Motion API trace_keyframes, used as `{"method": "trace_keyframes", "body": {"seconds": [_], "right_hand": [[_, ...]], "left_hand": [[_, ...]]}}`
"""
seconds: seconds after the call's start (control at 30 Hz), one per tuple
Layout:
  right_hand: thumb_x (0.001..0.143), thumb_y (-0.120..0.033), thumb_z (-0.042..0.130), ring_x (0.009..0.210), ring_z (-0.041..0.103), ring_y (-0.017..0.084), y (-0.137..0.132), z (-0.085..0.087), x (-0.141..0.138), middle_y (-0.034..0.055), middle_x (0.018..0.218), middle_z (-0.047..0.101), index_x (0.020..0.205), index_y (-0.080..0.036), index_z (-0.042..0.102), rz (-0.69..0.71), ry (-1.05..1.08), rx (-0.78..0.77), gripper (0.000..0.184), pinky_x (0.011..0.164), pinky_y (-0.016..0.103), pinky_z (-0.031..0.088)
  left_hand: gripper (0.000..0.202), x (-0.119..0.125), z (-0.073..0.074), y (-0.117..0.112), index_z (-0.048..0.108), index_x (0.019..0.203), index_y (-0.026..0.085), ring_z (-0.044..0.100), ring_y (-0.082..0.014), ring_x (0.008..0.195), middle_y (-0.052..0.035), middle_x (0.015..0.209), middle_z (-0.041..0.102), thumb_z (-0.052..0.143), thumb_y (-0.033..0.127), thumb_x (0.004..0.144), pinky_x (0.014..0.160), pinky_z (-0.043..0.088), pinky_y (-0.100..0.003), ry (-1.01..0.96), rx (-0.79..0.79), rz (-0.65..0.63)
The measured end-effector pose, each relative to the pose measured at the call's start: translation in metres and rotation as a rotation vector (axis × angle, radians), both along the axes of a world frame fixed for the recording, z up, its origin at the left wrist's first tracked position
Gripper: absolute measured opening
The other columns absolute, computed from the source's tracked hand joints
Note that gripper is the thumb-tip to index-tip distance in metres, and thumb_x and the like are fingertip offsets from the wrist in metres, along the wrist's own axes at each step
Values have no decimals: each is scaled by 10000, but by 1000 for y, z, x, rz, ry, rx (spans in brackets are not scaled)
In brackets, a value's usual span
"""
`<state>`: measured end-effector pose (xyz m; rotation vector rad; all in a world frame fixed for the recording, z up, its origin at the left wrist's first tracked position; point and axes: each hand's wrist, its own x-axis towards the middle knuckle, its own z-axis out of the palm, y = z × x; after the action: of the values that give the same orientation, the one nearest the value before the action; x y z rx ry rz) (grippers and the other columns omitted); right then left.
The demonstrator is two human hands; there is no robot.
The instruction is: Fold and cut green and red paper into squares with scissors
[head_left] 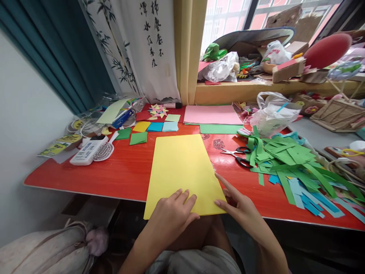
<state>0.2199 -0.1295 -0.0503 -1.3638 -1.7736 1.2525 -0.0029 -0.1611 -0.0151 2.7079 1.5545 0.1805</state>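
Note:
A sheet of yellow paper (182, 163) lies before me on the red table, its near end reaching past the table's front edge. On its lower part rests my left hand (173, 213), fingers stretched out on the surface and the thumb by the near edge. My right hand (239, 207) grips the right edge of the sheet near its lower corner; the thumb is on top, the index finger stretches along the side, and the other fingers are partly hidden. Beyond the sheet, to the right, black-handled scissors (241, 156) lie with their blades slightly apart.
Green and blue paper strips (296, 160) are heaped at the right. Pink sheets (212, 115) over green paper lie at the back. Small coloured squares (154, 126) sit behind the yellow sheet, beside a folded paper star (158, 111). A hairbrush (104, 151) and white box (89, 150) are left.

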Motion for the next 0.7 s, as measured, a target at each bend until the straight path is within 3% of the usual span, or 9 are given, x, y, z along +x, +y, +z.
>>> {"method": "trace_keyframes", "body": {"seconds": [0.13,0.3,0.53,0.7], "right_hand": [[866,-447,501,753,513,146,-3,3,9,23,925,590,1472,-275,196,114,146,-69,700,692,267,458],[883,-425,491,701,450,128,-3,-2,10,-6,834,512,1467,-299,197,84,92,-48,665,664,255,422],[898,-412,484,707,421,124,-2,-3,8,-14,839,489,1470,-333,134,102,129,-81,675,668,254,388],[885,-418,504,646,400,115,-2,-5,7,-36,730,429,1464,-313,183,51,79,-13,670,611,238,378]], "left_hand": [[303,-2,1,0,541,1116,200,596,-226,1100,-69,1180,637,519,372,868,767,569,-340,-5,-22,-13],[386,-3,2,1,474,1233,176,599,-232,1092,-82,1192,631,472,361,894,777,564,-356,-10,2,-25],[386,2,-2,1,537,1116,157,630,-239,1017,-101,1133,653,489,448,868,714,570,-335,2,58,-17],[367,0,-3,2,547,1101,160,627,-236,1034,-93,1106,666,453,443,888,729,568,-330,-17,57,-37]]}}
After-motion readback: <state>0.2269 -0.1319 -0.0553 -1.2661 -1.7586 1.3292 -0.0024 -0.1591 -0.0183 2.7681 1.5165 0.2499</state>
